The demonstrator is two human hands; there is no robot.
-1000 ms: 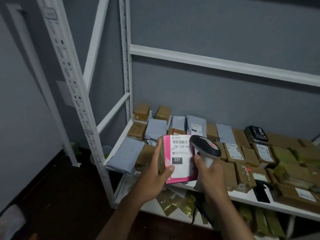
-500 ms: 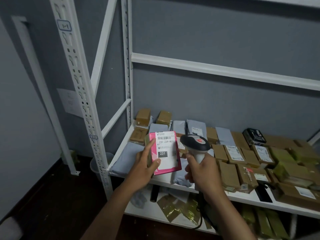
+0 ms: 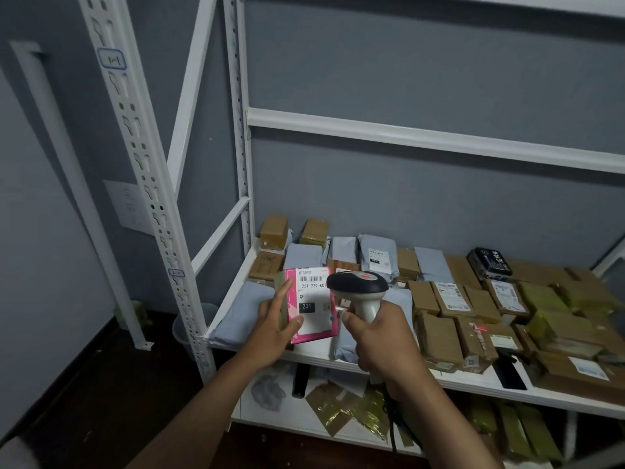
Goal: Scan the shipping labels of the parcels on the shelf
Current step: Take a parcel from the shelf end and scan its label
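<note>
Item: pink parcel (image 3: 309,308), white shipping label (image 3: 313,304) facing up, being held above the shelf (image 3: 473,385) edge. Left hand (image 3: 274,328) fingers are gripping its left side; right hand (image 3: 382,336) fingers are wrapping the barcode scanner (image 3: 360,289) handle beside it. Brown and grey parcels (image 3: 439,336) are lying on the shelf.

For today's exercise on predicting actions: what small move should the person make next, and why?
Probably tilt the grey handheld scanner in the right hand toward the barcode: the left hand holds the pink labelled parcel label-up beside its head.
</note>
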